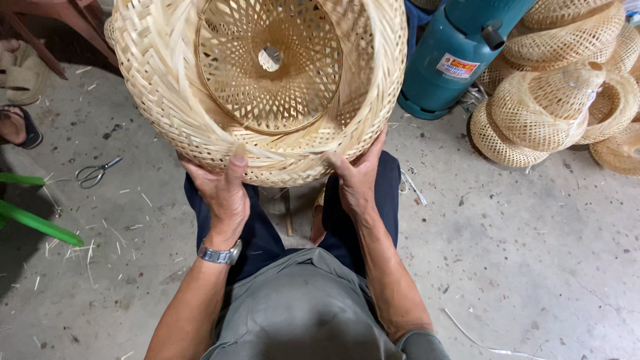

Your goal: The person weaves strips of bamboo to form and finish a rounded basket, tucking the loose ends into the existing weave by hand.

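Concrete floor (533, 253) strewn with bamboo slivers. Left hand (223, 190) and right hand (353, 180) grasp near rim of woven bamboo basket (267, 80). Scissors (93, 173) left; finished baskets (553, 100) far right.

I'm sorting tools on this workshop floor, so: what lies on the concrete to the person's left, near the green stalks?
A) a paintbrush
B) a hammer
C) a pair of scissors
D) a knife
C: a pair of scissors lies open on the concrete floor, left of the left hand gripping the woven basket.

Basket-weaving workshop, stacked woven bamboo shades (560, 100), scissors (95, 173), bamboo slivers (87, 257) strewn on concrete floor (533, 253)
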